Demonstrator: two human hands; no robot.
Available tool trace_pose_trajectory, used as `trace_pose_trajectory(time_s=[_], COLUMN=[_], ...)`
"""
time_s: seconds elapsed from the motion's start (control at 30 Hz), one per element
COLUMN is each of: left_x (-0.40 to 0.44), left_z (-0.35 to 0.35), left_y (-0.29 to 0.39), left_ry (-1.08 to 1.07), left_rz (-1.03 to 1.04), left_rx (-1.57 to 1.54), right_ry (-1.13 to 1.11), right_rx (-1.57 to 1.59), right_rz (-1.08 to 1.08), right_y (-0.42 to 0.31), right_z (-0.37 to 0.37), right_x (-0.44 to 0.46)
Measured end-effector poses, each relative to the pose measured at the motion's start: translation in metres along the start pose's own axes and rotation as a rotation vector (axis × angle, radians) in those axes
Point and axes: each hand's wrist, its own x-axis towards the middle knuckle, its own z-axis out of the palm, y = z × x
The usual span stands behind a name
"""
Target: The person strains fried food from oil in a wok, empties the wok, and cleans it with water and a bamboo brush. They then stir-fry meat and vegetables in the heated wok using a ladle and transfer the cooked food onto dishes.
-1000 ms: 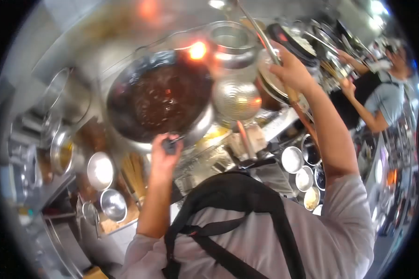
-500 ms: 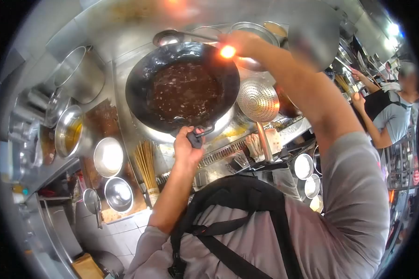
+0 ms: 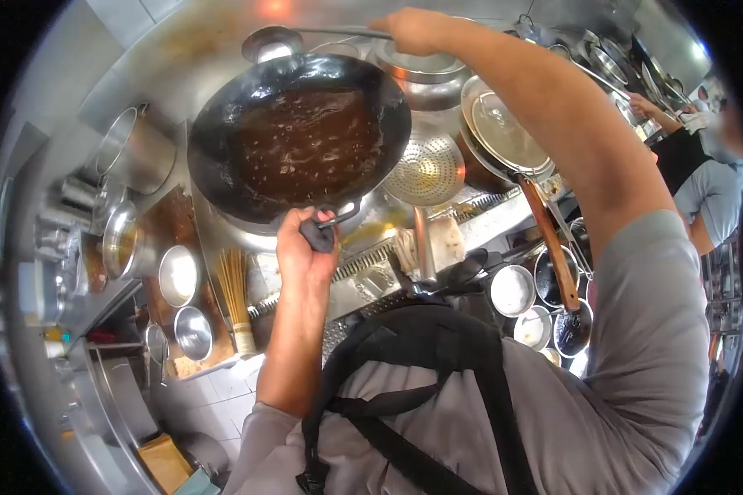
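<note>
My left hand (image 3: pixel 300 247) grips the wok's loop handle, with a dark pad or cloth (image 3: pixel 318 236) at the grip. The black wok (image 3: pixel 210 165) holds dark brown liquid (image 3: pixel 305 148) with small bubbles on its surface. At the top, the fingers of my right hand (image 3: pixel 414 31) close round the shaft of a ladle (image 3: pixel 271 41). The ladle's bowl is above the wok's far left rim, and I cannot tell whether it touches. A perforated strainer (image 3: pixel 426 169) lies right of the wok, its handle toward me.
A metal pot (image 3: pixel 425 74) and a round mesh strainer (image 3: pixel 512 132) with a wooden handle stand at right. Left are a bamboo brush (image 3: pixel 236 297), steel bowls (image 3: pixel 178 276) and a tall pot (image 3: pixel 136 148). Another person (image 3: pixel 702 181) works at far right.
The wok has shifted left and looks more tilted in view. My right hand and the ladle have moved up. The flame glare by my right hand is gone, and the mesh strainer shows more.
</note>
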Motion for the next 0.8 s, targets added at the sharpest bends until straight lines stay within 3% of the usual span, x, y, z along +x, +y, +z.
trace_pose_trajectory(time_s=[0.23,0.37,0.43,0.57,0.67,0.8], left_x=[-0.018,-0.026,-0.021,-0.014,-0.014,-0.014], left_z=[0.053,0.077,0.086,0.102,0.117,0.131], left_y=[-0.049,-0.078,-0.091,-0.113,-0.127,-0.141], left_ry=[-0.063,-0.120,-0.137,-0.166,-0.179,-0.199], left_rz=[-0.026,-0.034,-0.027,-0.061,-0.017,0.034], left_rx=[0.013,0.088,0.059,0.127,0.145,0.153], right_ry=[0.137,0.105,0.206,0.135,0.121,0.161], right_rx=[-0.046,0.005,0.060,-0.020,0.055,0.235], right_rz=[-0.040,0.096,0.106,0.129,0.106,0.270], right_y=[0.062,0.086,0.096,0.139,0.160,0.164], right_z=[-0.006,-0.011,-0.010,0.010,0.021,0.028], right_x=[-0.052,-0.098,-0.120,-0.120,-0.129,-0.147])
